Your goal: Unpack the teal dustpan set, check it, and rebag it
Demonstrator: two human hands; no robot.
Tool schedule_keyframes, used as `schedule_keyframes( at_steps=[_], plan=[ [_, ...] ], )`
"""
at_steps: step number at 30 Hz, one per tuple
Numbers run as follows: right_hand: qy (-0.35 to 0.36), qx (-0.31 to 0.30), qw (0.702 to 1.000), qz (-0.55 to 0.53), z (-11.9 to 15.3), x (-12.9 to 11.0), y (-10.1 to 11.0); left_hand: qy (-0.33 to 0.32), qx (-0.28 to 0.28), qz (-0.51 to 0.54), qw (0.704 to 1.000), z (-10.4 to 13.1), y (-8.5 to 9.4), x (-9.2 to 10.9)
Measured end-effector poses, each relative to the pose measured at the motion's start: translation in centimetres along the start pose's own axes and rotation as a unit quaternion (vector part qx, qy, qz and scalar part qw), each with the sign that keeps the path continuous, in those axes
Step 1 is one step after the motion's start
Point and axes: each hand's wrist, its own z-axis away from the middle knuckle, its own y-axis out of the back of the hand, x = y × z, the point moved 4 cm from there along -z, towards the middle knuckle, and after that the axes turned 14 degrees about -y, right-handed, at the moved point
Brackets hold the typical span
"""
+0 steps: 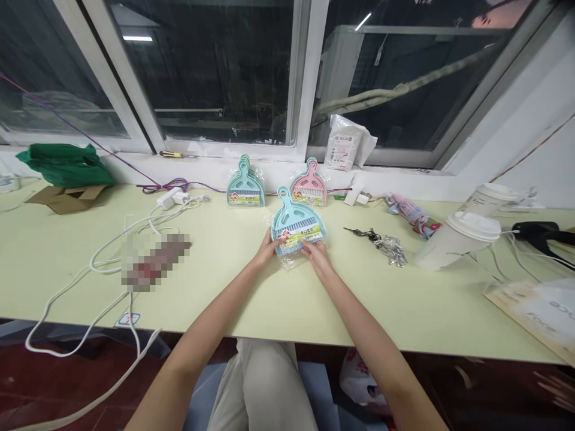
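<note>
A light-blue dustpan and brush set (294, 218) in clear plastic wrap is held over the middle of the table, handle pointing away from me. My left hand (268, 246) grips its lower left edge, and my right hand (316, 254) grips the lower right, thumb on the printed label. Behind it, against the wall below the window, stand a stack of light-blue dustpan sets (245, 182) and a stack with a pink dustpan set (309, 181) in front.
White cables (96, 257) and a blurred-out item (155, 263) lie at left, near a cardboard box (67, 196) and green bag (65, 164). At right are keys (393, 248), a folded umbrella-like bundle (413, 215), paper cups (460, 242) and a bag (539, 311). Another person's hand (557, 386) shows low right.
</note>
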Motion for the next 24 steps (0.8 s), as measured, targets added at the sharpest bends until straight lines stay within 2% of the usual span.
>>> schedule_keyframes(
  at_steps=[3,5,6,8,10,12,13,15,17,19,21,24],
  plan=[
    [-0.037,-0.024,0.997,0.068,-0.5,-0.5,0.6,0.014,-0.006,0.007,1.000,-0.2,0.2,0.3],
    [-0.063,-0.031,0.983,0.172,-0.8,-1.3,1.6,0.037,-0.007,0.020,0.999,-0.3,0.7,0.4],
    [-0.055,-0.015,0.970,0.235,-0.8,-2.0,2.3,0.054,-0.008,0.025,0.998,-0.4,1.1,0.5],
    [0.037,0.044,0.933,0.356,-0.7,-3.9,3.7,0.089,-0.007,0.030,0.996,-0.6,2.0,0.5],
    [0.192,0.070,0.870,0.449,0.0,-5.7,4.3,0.118,-0.002,0.032,0.993,-0.8,3.0,0.4],
    [0.304,0.025,0.804,0.510,0.8,-6.2,4.0,0.129,0.008,0.048,0.990,-1.0,3.7,0.3],
    [0.329,-0.006,0.780,0.532,1.1,-6.1,3.7,0.130,0.012,0.062,0.990,-1.0,3.9,0.2],
    [0.341,-0.049,0.751,0.563,1.1,-5.4,3.1,0.132,0.007,0.092,0.987,-1.1,3.9,0.1],
    [0.350,-0.049,0.740,0.572,0.9,-5.0,2.7,0.137,-0.009,0.114,0.984,-1.1,3.7,0.0],
    [0.369,-0.019,0.740,0.562,0.6,-5.0,2.5,0.146,-0.021,0.121,0.982,-1.0,3.5,-0.1],
    [0.387,0.005,0.747,0.540,0.3,-5.3,2.5,0.161,-0.024,0.113,0.980,-0.8,3.5,-0.1],
    [0.381,0.000,0.769,0.513,0.1,-5.3,2.6,0.197,-0.038,0.081,0.976,-0.5,3.4,0.1]
  ],
)
